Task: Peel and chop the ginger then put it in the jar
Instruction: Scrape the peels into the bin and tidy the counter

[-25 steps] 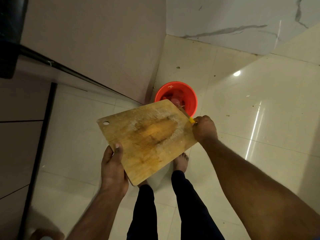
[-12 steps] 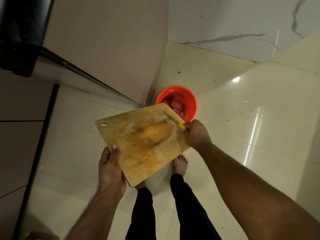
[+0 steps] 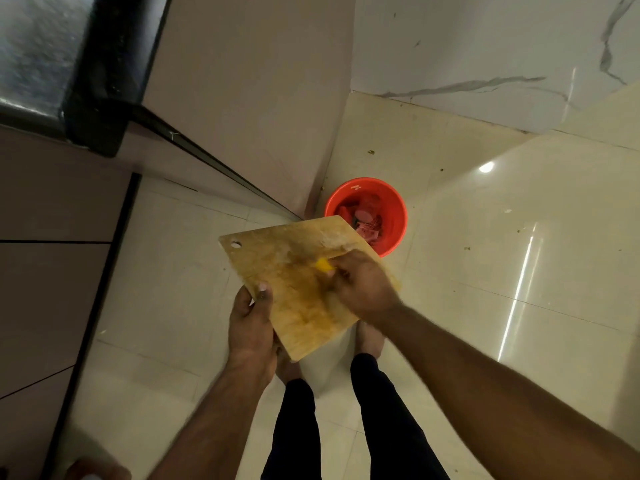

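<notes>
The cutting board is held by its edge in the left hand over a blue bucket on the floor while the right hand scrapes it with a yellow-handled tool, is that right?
Not quite: the bucket is red-orange, not blue, as the head view shows. The rest stands: the left hand holds the cutting board by its edge, and the right hand works a yellow-handled tool across it.

I stand on the floor (image 3: 519, 271) with the board (image 3: 277, 271) held over my feet (image 3: 370, 336). My left hand (image 3: 250, 327) grips its edge at 7 o'clock, thumb on top. My right hand (image 3: 363, 282) lies on its top face at 3 o'clock, holding a knife handle (image 3: 323, 265); the blade is too blurred to place. The bucket (image 3: 394, 216) sits on the floor at 1 o'clock, partly behind the board's far corner, scraps inside. The cabinet (image 3: 52, 271) runs along at 9 o'clock, the counter (image 3: 93, 98) above it at 11. The wall (image 3: 485, 46) stands at 12, beyond the bucket.
</notes>
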A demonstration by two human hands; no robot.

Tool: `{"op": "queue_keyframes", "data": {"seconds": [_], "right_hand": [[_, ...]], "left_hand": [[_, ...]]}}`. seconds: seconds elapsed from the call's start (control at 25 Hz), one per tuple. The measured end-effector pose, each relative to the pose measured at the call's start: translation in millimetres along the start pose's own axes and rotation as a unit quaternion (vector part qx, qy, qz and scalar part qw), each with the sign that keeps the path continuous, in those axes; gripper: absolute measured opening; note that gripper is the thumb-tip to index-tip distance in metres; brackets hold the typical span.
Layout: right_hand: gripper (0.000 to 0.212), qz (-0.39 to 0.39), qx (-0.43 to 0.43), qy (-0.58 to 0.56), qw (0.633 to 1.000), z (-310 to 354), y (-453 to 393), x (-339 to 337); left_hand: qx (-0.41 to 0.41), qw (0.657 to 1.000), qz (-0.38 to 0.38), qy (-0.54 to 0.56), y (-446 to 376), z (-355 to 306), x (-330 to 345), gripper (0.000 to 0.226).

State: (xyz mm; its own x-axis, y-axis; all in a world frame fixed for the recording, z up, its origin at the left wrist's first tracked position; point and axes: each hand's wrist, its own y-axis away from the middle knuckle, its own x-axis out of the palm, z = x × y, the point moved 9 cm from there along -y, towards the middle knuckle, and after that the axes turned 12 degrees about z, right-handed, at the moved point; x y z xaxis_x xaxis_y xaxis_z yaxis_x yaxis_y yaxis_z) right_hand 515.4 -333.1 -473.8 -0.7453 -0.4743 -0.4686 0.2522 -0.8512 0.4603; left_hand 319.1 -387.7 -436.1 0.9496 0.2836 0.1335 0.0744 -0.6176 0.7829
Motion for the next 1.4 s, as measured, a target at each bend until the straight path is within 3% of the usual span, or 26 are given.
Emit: {"op": "queue_keyframes", "data": {"seconds": [0.08, 0.16, 0.2, 0.32, 0.36, 0.44, 0.52, 0.56, 0.68, 0.84, 0.96, 1.12, 1.28, 1.4], "right_hand": [[0.024, 0.028, -0.105, -0.029, 0.994, 54, 8, 24], [0.025, 0.048, -0.118, -0.033, 0.991, 53, 11, 37], [0.027, 0.057, -0.079, -0.027, 0.995, 31, 8, 38], [0.033, 0.031, 0.178, 0.044, 0.983, -66, 11, 12], [0.033, 0.006, 0.208, 0.046, 0.977, -78, 14, 4], [0.032, -0.007, 0.116, 0.007, 0.993, -50, 9, 3], [0.027, 0.038, 0.012, -0.016, 0.999, -18, 11, 16], [0.025, 0.047, 0.015, -0.005, 0.999, -21, 10, 19], [0.030, 0.003, 0.164, 0.043, 0.985, -67, 19, 6], [0.026, 0.023, 0.106, 0.011, 0.994, -61, 39, 16], [0.027, 0.002, 0.215, 0.105, 0.971, -94, 50, 1], [0.026, 0.008, 0.159, 0.079, 0.984, -76, 48, 2], [0.024, -0.012, 0.282, 0.147, 0.948, -103, 72, -23], [0.027, -0.047, 0.238, 0.112, 0.964, -78, 81, -36]], "left_hand": [[-0.004, 1.000, 0.011, -0.006, -1, 3, 7, 0.031], [-0.002, 1.000, 0.020, -0.010, 1, 4, 10, 0.033], [0.000, 1.000, 0.020, -0.006, 3, 4, 9, 0.034], [0.006, 1.000, 0.024, 0.007, 9, 2, 6, 0.035], [0.011, 1.000, 0.027, 0.009, 11, 1, 6, 0.035], [0.018, 0.999, 0.037, 0.009, 10, -2, 8, 0.036], [0.022, 0.999, 0.039, 0.006, 10, -3, 13, 0.038], [0.027, 0.999, 0.040, 0.005, 11, -5, 14, 0.039], [0.048, 0.998, 0.040, 0.006, 15, -11, 12, 0.038], [0.060, 0.998, 0.027, 0.016, 17, -14, 4, 0.035], [0.056, 0.998, 0.028, 0.027, 21, -13, 0, 0.036], [0.050, 0.998, 0.024, 0.032, 26, -13, -6, 0.036], [0.032, 0.999, 0.003, 0.022, 33, -13, -28, 0.036], [0.027, 0.999, 0.000, 0.020, 49, -20, -45, 0.034]]}}
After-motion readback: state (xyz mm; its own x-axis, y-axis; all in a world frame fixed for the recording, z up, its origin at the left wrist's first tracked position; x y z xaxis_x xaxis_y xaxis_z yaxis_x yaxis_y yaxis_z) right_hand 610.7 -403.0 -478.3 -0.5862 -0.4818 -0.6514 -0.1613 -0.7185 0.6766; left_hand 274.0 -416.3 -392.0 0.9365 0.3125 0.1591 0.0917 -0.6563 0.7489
